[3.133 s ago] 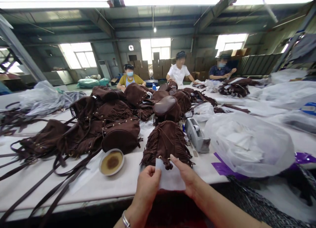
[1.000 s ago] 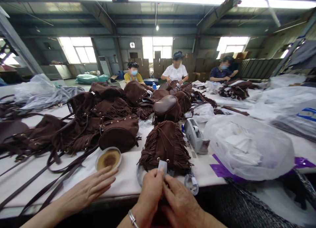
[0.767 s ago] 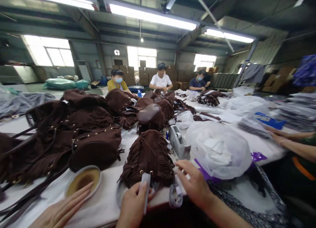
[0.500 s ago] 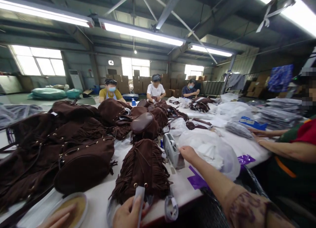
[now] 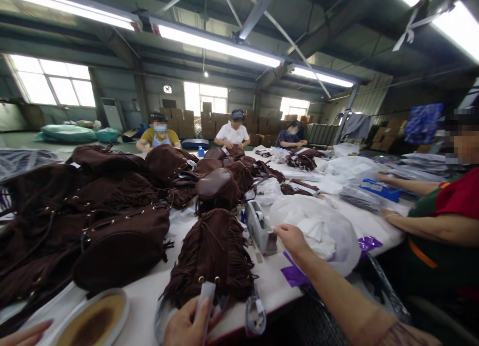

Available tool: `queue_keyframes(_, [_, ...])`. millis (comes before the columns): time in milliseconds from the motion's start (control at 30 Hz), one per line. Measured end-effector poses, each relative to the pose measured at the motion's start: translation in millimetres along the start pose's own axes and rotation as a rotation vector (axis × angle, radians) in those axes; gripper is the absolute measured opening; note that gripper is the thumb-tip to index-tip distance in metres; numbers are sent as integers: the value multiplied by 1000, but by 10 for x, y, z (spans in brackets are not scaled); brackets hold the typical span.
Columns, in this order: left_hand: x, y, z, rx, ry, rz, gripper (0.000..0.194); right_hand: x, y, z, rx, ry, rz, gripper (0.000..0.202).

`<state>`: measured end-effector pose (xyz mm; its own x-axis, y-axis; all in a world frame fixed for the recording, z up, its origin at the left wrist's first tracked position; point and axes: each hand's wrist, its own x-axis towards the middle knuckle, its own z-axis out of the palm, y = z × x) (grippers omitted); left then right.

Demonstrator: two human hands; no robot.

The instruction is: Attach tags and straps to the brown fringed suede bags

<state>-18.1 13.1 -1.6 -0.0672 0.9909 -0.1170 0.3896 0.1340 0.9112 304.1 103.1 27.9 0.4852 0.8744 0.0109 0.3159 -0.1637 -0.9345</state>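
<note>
A brown fringed bag (image 5: 210,256) lies on the table in front of me, its two gold eyelets toward my side. At its near end, my left hand (image 5: 187,318) is closed with the thumb pressing on a translucent plastic strip (image 5: 205,298). A clear-wrapped loop (image 5: 256,311) hangs beside the bag near the table edge. To the right of the bag stands a grey tape dispenser (image 5: 260,228). My right hand (image 5: 294,240) reaches to its front end, fingers pinched at the tape there; the tape itself hardly shows.
Brown bags (image 5: 123,241) are heaped at left. A white-rimmed round dish (image 5: 125,306) sits front left, with another person's fingers (image 5: 30,333) beside it. White plastic bags (image 5: 318,221), purple film (image 5: 295,271), a blue dispenser (image 5: 379,190) and a co-worker (image 5: 445,216) are at right.
The other person's hand at lower left has withdrawn from the round dish. My view has shifted slightly; both my hands keep their places. The co-worker at right has reached farther forward.
</note>
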Motion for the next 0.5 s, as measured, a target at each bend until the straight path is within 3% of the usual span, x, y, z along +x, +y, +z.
queue_keyframes(133, [31,-13,-28,29,-21,11,60,-240,160,39,23,-1,77,27])
queue_keyframes(367, [20,-48,-11,77,-8,74,41,-213,405,99,-22,-37,149,19])
queue_keyframes(500, [-26,-52,9,82,2,127,36,-509,253,119,-62,-189,91,21])
